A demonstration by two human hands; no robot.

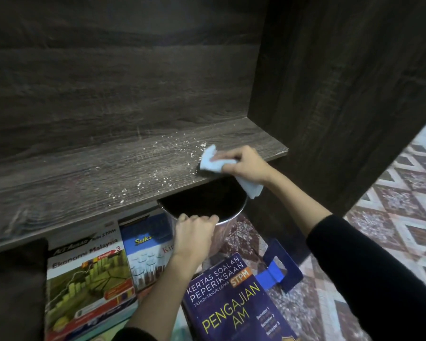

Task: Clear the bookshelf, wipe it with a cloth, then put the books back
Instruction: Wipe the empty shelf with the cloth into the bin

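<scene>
A dark wood shelf board [96, 178] holds no books and is dotted with pale crumbs [162, 148]. My right hand [246, 166] presses a light blue cloth [210, 159] onto the board near its front right edge; a tail of the cloth hangs below the hand. My left hand [194, 232] grips the rim of a shiny metal bin [221, 212] held just under the shelf's front edge. Three books lie flat on the floor below: a green economics book [89, 286], a blue book [145, 249] and a purple exam book [234, 303].
The dark side panel [342, 94] of the bookshelf rises at the right. A blue bookend [280, 269] lies on the patterned carpet [403, 205] beside the purple book. A dark object [12, 286] sits at the lower left.
</scene>
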